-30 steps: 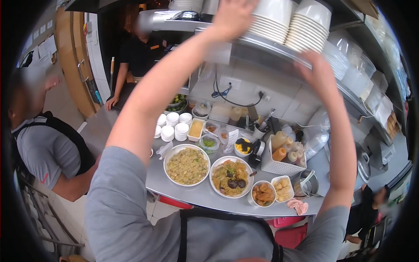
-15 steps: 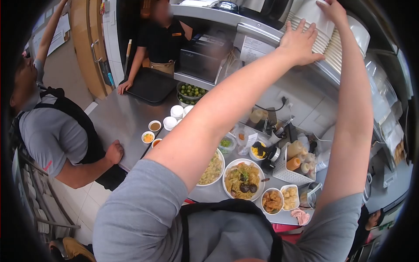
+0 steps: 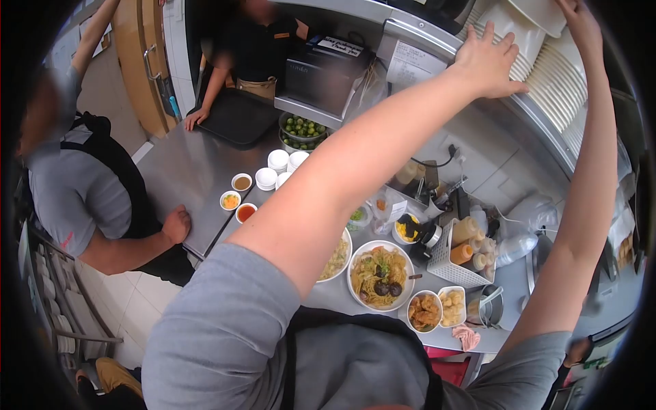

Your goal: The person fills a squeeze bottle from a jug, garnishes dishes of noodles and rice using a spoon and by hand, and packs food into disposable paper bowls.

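At the overhead shelf, my left hand (image 3: 488, 63) is open with fingers spread, resting against a stack of white dishes (image 3: 523, 65). My right hand (image 3: 577, 15) is raised at the upper right, with its fingertips partly cut off by the frame's edge. It grips the rim of a white dish (image 3: 538, 15), which is tilted above the stacks. Another tall stack of white plates (image 3: 557, 89) stands beside my right wrist. Below my arms on the steel counter are a bowl of noodles (image 3: 380, 275), a bowl of fried pieces (image 3: 424, 311) and a square dish of pale chunks (image 3: 452, 306).
A white basket of sauce bottles (image 3: 456, 263) stands at the counter's right. Small sauce cups (image 3: 246, 212) and a bowl of green limes (image 3: 303, 127) are to the left. One co-worker's fist (image 3: 177, 224) rests by the counter; another person's hand touches a black tray (image 3: 236, 126).
My right hand has moved right and upward with the white dish, away from the stack. My left hand stays spread on the stack. The view has shifted slightly.
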Demonstrator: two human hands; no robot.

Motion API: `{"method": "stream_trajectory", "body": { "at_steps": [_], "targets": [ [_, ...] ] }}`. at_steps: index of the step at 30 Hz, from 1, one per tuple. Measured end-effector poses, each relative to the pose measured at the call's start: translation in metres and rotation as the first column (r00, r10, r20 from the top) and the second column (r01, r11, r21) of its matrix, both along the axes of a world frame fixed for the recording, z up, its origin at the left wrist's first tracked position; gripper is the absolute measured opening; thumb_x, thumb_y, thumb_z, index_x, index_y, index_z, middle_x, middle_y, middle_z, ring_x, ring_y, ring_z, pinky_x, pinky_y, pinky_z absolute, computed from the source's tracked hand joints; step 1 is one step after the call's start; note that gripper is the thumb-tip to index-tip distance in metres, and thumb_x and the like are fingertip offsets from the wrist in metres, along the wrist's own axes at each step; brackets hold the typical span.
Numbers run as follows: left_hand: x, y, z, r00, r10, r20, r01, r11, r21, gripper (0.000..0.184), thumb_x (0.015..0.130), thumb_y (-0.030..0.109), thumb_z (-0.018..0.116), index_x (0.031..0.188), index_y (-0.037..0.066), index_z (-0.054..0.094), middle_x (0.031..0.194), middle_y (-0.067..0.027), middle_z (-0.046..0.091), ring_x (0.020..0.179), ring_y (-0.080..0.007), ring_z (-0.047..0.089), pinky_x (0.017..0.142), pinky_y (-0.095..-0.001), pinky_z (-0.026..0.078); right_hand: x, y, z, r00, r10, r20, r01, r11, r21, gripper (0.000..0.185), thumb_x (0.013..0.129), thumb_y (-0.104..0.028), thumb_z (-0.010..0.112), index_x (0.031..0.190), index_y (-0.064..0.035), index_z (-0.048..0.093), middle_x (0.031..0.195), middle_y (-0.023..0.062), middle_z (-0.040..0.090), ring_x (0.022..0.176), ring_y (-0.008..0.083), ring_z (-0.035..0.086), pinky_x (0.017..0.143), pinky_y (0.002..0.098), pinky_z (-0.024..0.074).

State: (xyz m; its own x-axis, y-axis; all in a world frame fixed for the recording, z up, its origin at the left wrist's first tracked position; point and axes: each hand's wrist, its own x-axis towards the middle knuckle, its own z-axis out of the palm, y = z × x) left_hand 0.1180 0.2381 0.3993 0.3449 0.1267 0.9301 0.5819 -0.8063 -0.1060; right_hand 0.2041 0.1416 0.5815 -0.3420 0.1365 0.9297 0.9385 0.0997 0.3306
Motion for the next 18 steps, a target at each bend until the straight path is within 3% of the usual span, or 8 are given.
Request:
{"method": "stream_trajectory", "body": {
  "at_steps": [4,9,10,11,13,14,15,18],
  "targets": [
    [-0.001,-0.001,0.000,1.000,0.027,0.003,-0.027,1.000,0.014,0.078,0.079,0.064,0.039,0.132,0.006,0.036,0.141,-0.0099,0.028,0.131,-0.0377,0.019,0.100,-0.0560,0.022,0.018,-0.031,-0.022,0.914,0.381,0.141,-0.384,0.923,-0.006,0.063,0.075,-0.050,0.062,0.106,0.0038,0.047,0.089,0.0185,0.059,0.075,0.0277,0.059,0.077,0.0441,0.0495],
    [0.001,0.008,0.003,0.999,0.004,-0.046,-0.001,0.997,0.074,0.079,0.079,0.065,0.040,0.132,0.006,0.035,0.140,-0.0108,0.030,0.129,-0.0338,0.025,0.098,-0.0505,0.028,0.093,-0.092,-0.048,0.633,0.494,-0.597,-0.586,0.809,0.047,0.042,0.089,-0.025,0.048,0.124,-0.0035,0.044,0.120,0.0082,0.050,0.112,0.0183,0.045,0.097,0.0324,0.0326],
    [-0.001,0.010,0.003,0.919,-0.391,0.060,0.391,0.920,0.014,0.060,0.079,0.042,0.048,0.126,0.004,0.042,0.139,-0.0135,0.029,0.129,-0.0352,0.024,0.100,-0.0491,0.027,0.108,-0.108,-0.056,0.519,0.475,-0.710,-0.610,0.788,0.082,0.039,0.092,-0.021,0.045,0.128,-0.0050,0.044,0.127,0.0061,0.049,0.119,0.0164,0.042,0.101,0.0301,0.0292],
    [-0.003,0.011,0.002,0.678,-0.712,0.182,0.724,0.690,0.002,0.045,0.078,0.018,0.056,0.119,0.002,0.048,0.139,-0.0163,0.029,0.129,-0.0367,0.024,0.102,-0.0477,0.026,0.122,-0.125,-0.069,0.497,0.510,-0.702,-0.649,0.756,0.089,0.039,0.093,-0.022,0.043,0.126,-0.0006,0.043,0.126,0.0091,0.048,0.119,0.0182,0.043,0.102,0.0311,0.0288],
    [-0.019,-0.010,-0.010,0.477,-0.796,0.372,0.855,0.518,0.013,0.049,0.079,0.028,0.058,0.121,0.005,0.048,0.140,-0.0166,0.028,0.131,-0.0367,0.020,0.104,-0.0491,0.021,0.110,-0.163,-0.109,0.268,0.510,-0.817,-0.691,0.693,0.206,0.040,0.092,-0.020,0.043,0.128,-0.0012,0.040,0.124,0.0106,0.050,0.116,0.0210,0.045,0.100,0.0336,0.0333],
    [-0.043,-0.044,-0.026,0.341,-0.807,0.481,0.938,0.259,-0.231,0.068,0.078,0.049,0.049,0.129,0.005,0.037,0.139,-0.0142,0.030,0.128,-0.0333,0.026,0.101,-0.0481,0.026,0.138,-0.173,-0.134,0.169,0.479,-0.861,-0.690,0.682,0.244,0.040,0.092,-0.020,0.043,0.128,-0.0012,0.040,0.123,0.0112,0.050,0.116,0.0217,0.045,0.099,0.0347,0.0355],
    [-0.062,-0.072,-0.042,0.236,-0.759,0.607,0.907,-0.053,-0.418,0.089,0.077,0.070,0.039,0.136,0.005,0.025,0.138,-0.0117,0.031,0.125,-0.0299,0.031,0.098,-0.0471,0.030,0.123,-0.186,-0.165,0.150,0.402,-0.903,-0.669,0.714,0.207,0.040,0.089,-0.019,0.047,0.122,0.0037,0.043,0.117,0.0156,0.052,0.107,0.0251,0.052,0.088,0.0336,0.0453],
    [-0.074,-0.106,-0.103,0.060,-0.703,0.708,0.698,-0.478,-0.534,0.098,0.074,0.075,0.038,0.140,0.007,0.012,0.135,-0.0122,0.032,0.121,-0.0265,0.035,0.091,-0.0431,0.039,0.086,-0.208,-0.248,-0.104,0.295,-0.950,-0.628,0.721,0.293,0.038,0.088,-0.019,0.048,0.119,0.0039,0.044,0.113,0.0152,0.055,0.100,0.0246,0.056,0.083,0.0332,0.0480]
  ]
}}
